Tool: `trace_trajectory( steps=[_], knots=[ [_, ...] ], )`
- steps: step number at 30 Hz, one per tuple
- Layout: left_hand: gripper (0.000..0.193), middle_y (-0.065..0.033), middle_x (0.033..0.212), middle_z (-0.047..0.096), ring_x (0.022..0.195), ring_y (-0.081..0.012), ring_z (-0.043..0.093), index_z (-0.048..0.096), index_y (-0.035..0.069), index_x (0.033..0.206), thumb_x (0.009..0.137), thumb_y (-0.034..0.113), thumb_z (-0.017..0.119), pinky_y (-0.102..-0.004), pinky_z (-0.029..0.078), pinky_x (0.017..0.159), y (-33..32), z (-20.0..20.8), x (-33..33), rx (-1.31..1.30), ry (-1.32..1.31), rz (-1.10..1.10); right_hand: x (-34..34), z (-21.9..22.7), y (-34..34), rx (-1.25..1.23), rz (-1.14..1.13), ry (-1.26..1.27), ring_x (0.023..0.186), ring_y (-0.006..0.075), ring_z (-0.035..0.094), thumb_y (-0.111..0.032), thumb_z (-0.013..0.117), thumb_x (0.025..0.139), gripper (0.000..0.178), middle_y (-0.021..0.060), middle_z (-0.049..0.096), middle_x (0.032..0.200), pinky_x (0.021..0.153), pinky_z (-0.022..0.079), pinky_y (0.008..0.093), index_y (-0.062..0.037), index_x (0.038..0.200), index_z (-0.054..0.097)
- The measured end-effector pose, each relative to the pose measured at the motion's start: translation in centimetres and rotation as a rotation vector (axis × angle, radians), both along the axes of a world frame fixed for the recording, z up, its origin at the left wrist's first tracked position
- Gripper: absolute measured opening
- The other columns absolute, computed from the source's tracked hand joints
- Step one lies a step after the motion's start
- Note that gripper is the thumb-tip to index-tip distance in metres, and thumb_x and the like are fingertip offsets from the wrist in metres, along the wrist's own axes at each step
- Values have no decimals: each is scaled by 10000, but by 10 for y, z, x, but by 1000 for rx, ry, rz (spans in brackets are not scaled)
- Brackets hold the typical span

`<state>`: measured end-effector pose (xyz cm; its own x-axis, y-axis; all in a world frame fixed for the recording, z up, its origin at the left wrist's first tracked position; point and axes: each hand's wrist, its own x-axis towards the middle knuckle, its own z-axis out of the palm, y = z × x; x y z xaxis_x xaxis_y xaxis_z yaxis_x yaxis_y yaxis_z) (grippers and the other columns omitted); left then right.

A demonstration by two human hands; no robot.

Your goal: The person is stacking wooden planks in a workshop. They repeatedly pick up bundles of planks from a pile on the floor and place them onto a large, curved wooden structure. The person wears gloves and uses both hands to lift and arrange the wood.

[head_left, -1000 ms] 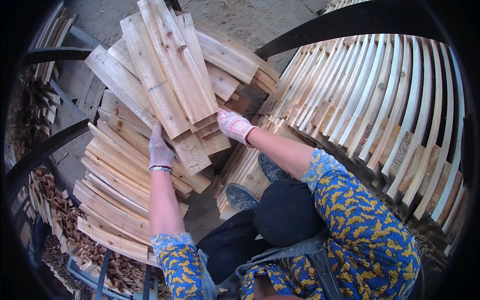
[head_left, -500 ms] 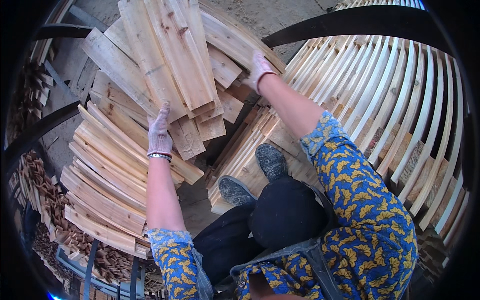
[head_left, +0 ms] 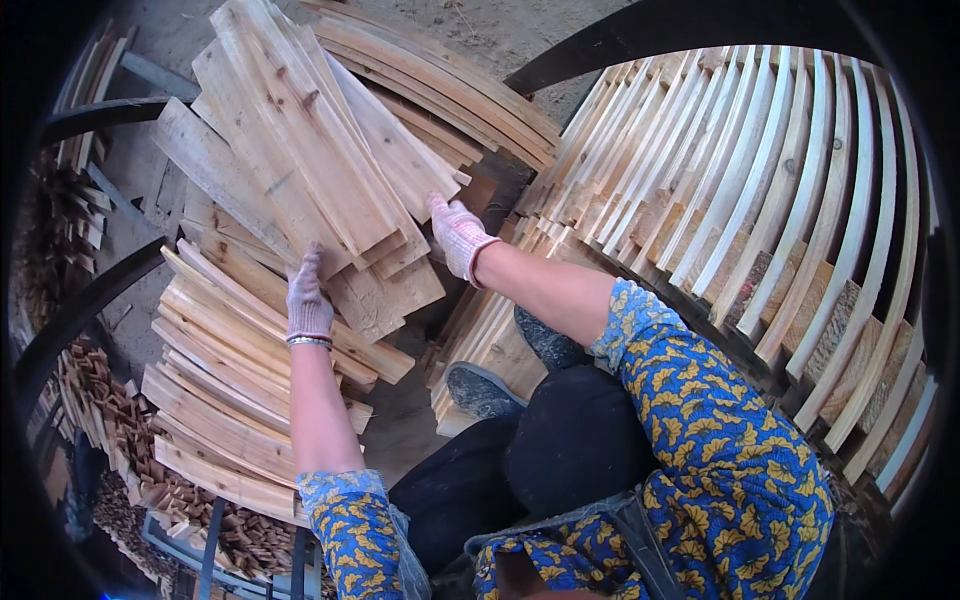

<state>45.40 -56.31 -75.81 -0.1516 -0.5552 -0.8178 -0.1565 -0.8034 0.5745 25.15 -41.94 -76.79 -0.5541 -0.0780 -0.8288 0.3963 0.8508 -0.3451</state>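
Note:
A fanned bundle of pale wooden boards [head_left: 300, 130] lies in front of me, some with dark knots, their near ends uneven. My left hand [head_left: 309, 303], in a light knitted glove, grips the bundle at its near left edge, thumb on top and the other fingers mostly hidden. On the other side, my gloved right hand [head_left: 461, 236] has closed on the near right corner of the boards, its fingertips partly hidden. Shorter board ends [head_left: 385, 300] stick out beneath the bundle between my hands.
Stacked boards [head_left: 225, 400] stand at the left, with many small offcuts [head_left: 130, 430] beyond. A large row of boards on edge [head_left: 790, 200] fills the right. Long boards [head_left: 450, 75] lie at the far side. Dark curved metal bars [head_left: 690, 35] cross the scene. My boots [head_left: 485, 388] rest near timber.
My right hand has come left and nearer, from the long boards at the far right to the bundle's edge. Boards on that side now lie closer together. The left hand keeps its hold.

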Motion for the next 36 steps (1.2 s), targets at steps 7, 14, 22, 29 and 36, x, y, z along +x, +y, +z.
trace_trajectory(
  steps=[7, 14, 22, 29, 36],
  knots=[
    [865, -76, 1274, 614, 1115, -197, 604, 359, 74, 1485, 805, 236, 868, -365, 486, 987, -2, 2, 11, -52, -74, 45, -102, 37, -9, -10, 581, 219, 1072, 382, 672, -614, 463, 962, 675, 269, 688, 1152, 929, 518, 435, -3, 1171, 662],
    [821, -68, 1266, 631, 1118, -174, 616, 372, 20, 1483, 843, 241, 837, -320, 491, 989, 3, 14, 2, -95, -49, 77, -78, 13, -94, -270, 631, 76, 1417, 387, 436, -682, 501, 930, 934, 294, 448, 1505, 1160, 355, 422, 6, 1539, 334],
    [650, -77, 1253, 654, 1073, -179, 670, 509, 36, 1399, 908, 376, 765, -362, 607, 833, -49, 69, 38, 146, 232, -71, -60, 49, -99, -603, 285, -491, 1338, 305, 473, -722, 581, 900, 980, 160, 429, 1516, 1151, 338, 489, -90, 1573, 252],
    [388, -79, 1175, 689, 1043, -222, 678, 646, 43, 1238, 948, 293, 708, -426, 595, 907, -16, 25, 62, -82, 218, 1, -43, 33, -94, -698, 419, -289, 1394, 297, 426, -512, 867, 737, 1205, 202, 471, 1477, 1188, 296, 387, 32, 1560, 176],
    [1367, -256, 1446, 488, 1324, -309, 524, -132, -28, 1566, 722, 195, 919, -405, 466, 1106, 24, 173, 25, 27, 179, -61, -48, 85, 6, -839, 246, -660, 1424, 292, 398, -579, 555, 977, 852, 117, 332, 1612, 1142, 387, 456, -121, 1610, 214]
  ],
)
